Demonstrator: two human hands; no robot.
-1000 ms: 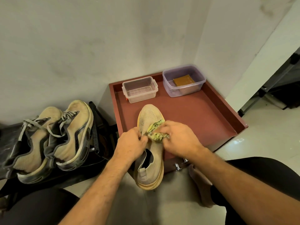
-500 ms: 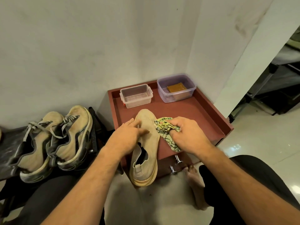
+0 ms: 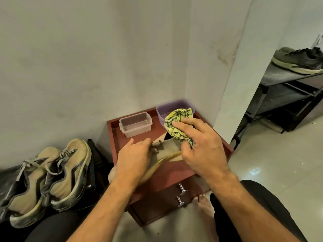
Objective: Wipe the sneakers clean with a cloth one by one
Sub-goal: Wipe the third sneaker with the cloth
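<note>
We start with the red cabinet (image 3: 176,173), whose tray-like top carries everything in play. Lying across it on its side is the tan slip-on sneaker (image 3: 167,151), sole edge toward us and heel opening facing the back wall. We judge it light and soft in the upper, stiffer along the yellowish sole, so it should turn easily but collapse if squeezed mid-body; the heel collar and the sole rim look like the firm places to take it.

Our left hand (image 3: 132,159) lies over the sneaker's near end, fingers curled on the upper by the collar, pinning it down. Our right hand (image 3: 201,145) is closed round the yellow-green cloth (image 3: 176,123), bunched between thumb and fingers and raised just above the shoe (thin, limp fabric, best kept wadded so it presents a pad).

Behind sit a clear container (image 3: 135,124) and a purple tub (image 3: 167,107). To the left, off the cabinet, the laced pair (image 3: 52,175) waits untouched.
</note>
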